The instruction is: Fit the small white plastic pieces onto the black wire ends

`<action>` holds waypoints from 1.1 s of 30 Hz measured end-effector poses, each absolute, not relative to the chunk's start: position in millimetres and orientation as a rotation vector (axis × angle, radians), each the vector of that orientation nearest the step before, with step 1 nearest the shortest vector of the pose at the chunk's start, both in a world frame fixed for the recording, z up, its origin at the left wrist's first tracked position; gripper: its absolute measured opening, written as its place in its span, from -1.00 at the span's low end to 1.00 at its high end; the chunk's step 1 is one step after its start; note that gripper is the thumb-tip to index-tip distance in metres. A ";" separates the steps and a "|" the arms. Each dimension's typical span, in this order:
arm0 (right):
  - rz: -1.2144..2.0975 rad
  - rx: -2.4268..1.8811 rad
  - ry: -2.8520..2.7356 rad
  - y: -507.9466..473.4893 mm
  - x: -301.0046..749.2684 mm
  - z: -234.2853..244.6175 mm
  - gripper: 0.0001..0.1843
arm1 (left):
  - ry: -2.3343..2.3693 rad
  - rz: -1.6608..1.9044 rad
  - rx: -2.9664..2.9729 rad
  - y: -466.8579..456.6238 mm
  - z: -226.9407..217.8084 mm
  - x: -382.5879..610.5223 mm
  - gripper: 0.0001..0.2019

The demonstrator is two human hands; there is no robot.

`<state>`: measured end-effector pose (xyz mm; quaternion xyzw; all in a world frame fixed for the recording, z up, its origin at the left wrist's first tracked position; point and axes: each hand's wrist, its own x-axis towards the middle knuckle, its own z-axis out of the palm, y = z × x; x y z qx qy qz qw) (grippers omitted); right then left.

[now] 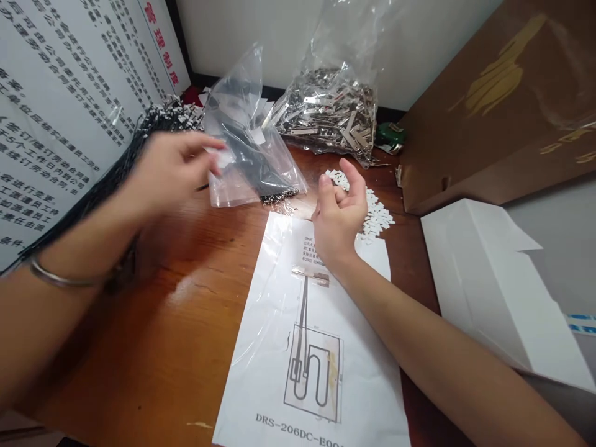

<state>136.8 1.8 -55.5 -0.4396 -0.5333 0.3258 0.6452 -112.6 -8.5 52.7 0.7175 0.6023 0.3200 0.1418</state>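
Observation:
My left hand (179, 164) is smeared by motion, in front of a clear plastic bag (279, 158) with dark contents. Its thumb and forefinger point toward the bag's pale label, but I cannot tell whether they touch anything. My right hand (342, 214) hovers over the top of a printed drawing sheet (251, 372), with fingers curled in and the forefinger bent up above the thumb. Whatever lies inside its curl is hidden. Just behind this hand spreads a pile of small white pieces (378, 217). Small dark-tipped ends (279, 197) stick out of the bag's mouth.
A large clear bag of metal strips (330, 112) stands at the back, beside a green object (390, 136). Black wires with white ends (172, 118) lie at left against a printed board (69, 93). A brown box (503, 112) and folded white card (493, 279) border the right.

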 end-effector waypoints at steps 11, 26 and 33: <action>1.504 -0.753 -1.050 -15.5 125.8 -25.7 -0.69 | 1.622 1.409 2.214 -8.1 17.7 -60.5 -0.79; 1.640 -0.582 -1.174 -13.1 132.3 -30.7 -0.78 | 1.221 1.464 2.160 -39.3 -14.2 -22.2 -0.87; 1.551 -0.565 -1.258 -13.3 131.2 -31.3 -0.80 | 1.084 1.531 2.272 -33.3 -14.4 -28.1 -0.92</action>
